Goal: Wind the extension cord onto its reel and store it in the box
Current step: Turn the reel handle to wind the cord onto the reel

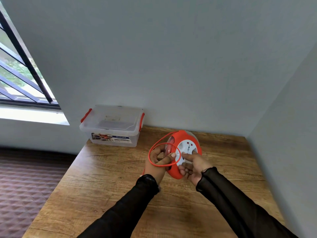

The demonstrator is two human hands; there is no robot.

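Extension cord (155, 148), thin and orange-red, stands out in a loose open loop around the left hand (158, 162), its far end running up over the top of the reel (183, 152) and its near end crossing just below the left thumb. More of the same cord is wound in the reel's groove, visible as red turns just beyond the left fingertips (173, 155). The reel is an orange-red disc with a white socket face, held up on edge above the wooden table (120, 177) between both hands, its face tilted toward the camera.

The left hand grips the reel's left rim from behind, fingers curled round the edge, with one fingertip showing on the white face. Whether those fingers also pinch the cord cannot be told; the loop passes over the back of the wrist. The right hand (193, 166) holds the front of the reel: the forefinger and another finger are stretched out and pressed onto the white face, while the remaining fingers curl under the lower orange rim, clamping it. Both arms wear black sleeves (228, 200).

Well beyond the fingers, at the table's far left corner against the wall, sits the box (113, 127), clear plastic with red side clips, a blue label on its front and its lid on. A window (20, 74) with dark bars lies far to the left of the left hand
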